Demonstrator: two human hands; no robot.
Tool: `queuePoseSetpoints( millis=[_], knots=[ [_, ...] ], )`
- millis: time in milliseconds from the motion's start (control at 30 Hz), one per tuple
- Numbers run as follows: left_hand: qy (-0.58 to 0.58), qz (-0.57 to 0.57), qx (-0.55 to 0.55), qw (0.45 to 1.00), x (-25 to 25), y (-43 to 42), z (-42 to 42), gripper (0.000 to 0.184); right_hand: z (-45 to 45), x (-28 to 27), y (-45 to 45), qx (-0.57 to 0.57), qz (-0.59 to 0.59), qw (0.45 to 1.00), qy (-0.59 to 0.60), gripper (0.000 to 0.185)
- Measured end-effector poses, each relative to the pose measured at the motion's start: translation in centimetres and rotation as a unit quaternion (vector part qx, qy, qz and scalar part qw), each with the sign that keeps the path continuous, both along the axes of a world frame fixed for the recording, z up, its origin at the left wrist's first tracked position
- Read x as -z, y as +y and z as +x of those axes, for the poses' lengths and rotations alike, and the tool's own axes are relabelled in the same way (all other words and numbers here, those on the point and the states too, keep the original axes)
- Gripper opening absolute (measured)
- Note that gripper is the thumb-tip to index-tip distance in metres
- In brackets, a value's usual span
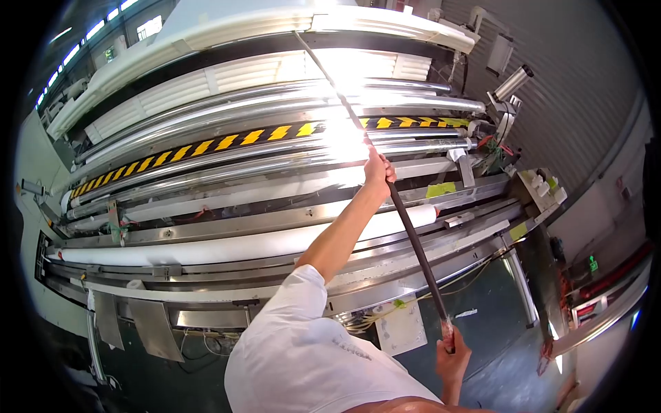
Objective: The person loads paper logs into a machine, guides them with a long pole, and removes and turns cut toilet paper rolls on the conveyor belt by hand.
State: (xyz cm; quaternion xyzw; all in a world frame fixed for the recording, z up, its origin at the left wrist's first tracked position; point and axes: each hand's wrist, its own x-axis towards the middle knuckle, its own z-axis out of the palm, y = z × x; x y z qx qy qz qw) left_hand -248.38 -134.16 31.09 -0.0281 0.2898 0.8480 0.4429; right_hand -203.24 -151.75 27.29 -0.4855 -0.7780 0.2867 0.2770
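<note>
A long dark pole [413,237] runs slantwise from the lower right up across the machine, its far tip near the white upper beam. My left hand [379,168] is wrapped round the pole at about its middle, over the metal rollers. Lower right, my right hand [452,351] grips the pole's near end, where clear wrapping shows. A white roll [275,242] lies along the front of the machine, below my left forearm. Glare hides part of the pole beyond my left hand.
Yellow-and-black striped bar [227,142] and shiny rollers [289,103] span the machine. A roller bracket [506,103] stands at its right end. Metal plates [155,330] hang at the front left. A white board [401,327] is on the green floor. Corrugated wall at right.
</note>
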Motion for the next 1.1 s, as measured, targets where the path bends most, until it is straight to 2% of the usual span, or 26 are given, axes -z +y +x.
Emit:
queuePoseSetpoints(
  millis=[100,200,233,333,367,467,500,567,600,633,667,733,800,867,900,933,967,1067,1100],
  knots=[
    [0.001,0.036,-0.011,0.999,2.2,0.9,-0.8,0.044,0.6,0.8,1.4,-0.011,0.000,1.000,0.008,0.041],
    [0.011,0.000,-0.042,0.999,1.2,0.5,-3.2,0.037,-2.0,0.2,1.4,-0.030,-0.018,0.999,0.002,0.045],
    [0.001,-0.033,-0.041,0.999,-0.1,0.4,-3.3,0.037,-2.7,-0.6,1.5,-0.012,-0.069,0.997,0.022,0.045],
    [0.015,0.037,0.024,0.999,0.4,0.7,-1.3,0.050,0.2,0.9,3.5,-0.013,-0.055,0.997,0.044,0.045],
    [-0.012,0.050,0.009,0.999,0.8,0.8,0.5,0.052,1.3,1.6,4.0,0.010,-0.100,0.993,0.059,0.045],
    [0.018,-0.001,-0.017,1.000,3.0,0.6,-1.1,0.058,0.1,2.2,3.8,0.009,-0.092,0.995,0.025,0.046],
    [0.025,0.055,-0.032,0.998,4.7,1.1,-3.2,0.030,-0.8,2.9,3.7,-0.009,-0.089,0.996,0.010,0.047],
    [0.024,-0.005,-0.015,1.000,3.2,1.6,-5.5,0.025,-1.5,4.7,4.5,-0.002,-0.073,0.995,0.060,0.048],
    [0.010,-0.012,-0.011,1.000,4.3,2.3,-5.3,0.030,-1.5,5.1,4.3,-0.004,-0.075,0.994,0.079,0.048],
    [-0.023,0.055,-0.010,0.998,3.2,1.2,-2.6,0.043,-1.1,3.7,4.4,-0.013,-0.074,0.994,0.079,0.047],
    [-0.009,0.063,0.025,0.998,1.2,-0.5,0.0,0.050,-0.3,3.8,5.2,-0.005,-0.086,0.994,0.069,0.046],
    [-0.018,0.067,-0.002,0.998,2.3,-0.5,1.2,0.051,2.2,3.5,5.8,0.019,-0.108,0.993,0.039,0.046],
    [-0.018,0.056,-0.044,0.997,3.1,-1.1,-1.9,0.051,1.2,3.8,5.9,-0.002,-0.071,0.997,0.018,0.045],
    [0.023,0.019,-0.047,0.998,2.6,-2.3,-5.4,0.055,-2.1,3.6,6.2,-0.026,-0.044,0.998,0.023,0.044],
    [0.022,0.006,-0.065,0.998,2.0,-2.5,-6.6,0.056,-4.1,2.7,6.3,-0.075,-0.073,0.994,0.033,0.044],
    [0.017,-0.008,-0.088,0.996,1.4,-3.0,-7.4,0.057,-3.5,2.5,5.5,-0.077,-0.087,0.992,0.047,0.043],
    [0.024,0.042,-0.066,0.997,1.4,-3.8,-6.6,0.057,-3.5,2.3,6.7,-0.086,-0.085,0.990,0.070,0.043],
    [-0.028,0.020,-0.102,0.994,-0.5,-5.1,-6.4,0.057,-3.6,1.7,7.8,-0.078,-0.093,0.990,0.078,0.046],
    [-0.005,0.020,-0.107,0.994,-0.8,-5.1,-7.9,0.057,-4.9,1.2,7.7,-0.084,-0.078,0.991,0.071,0.048]
  ],
)
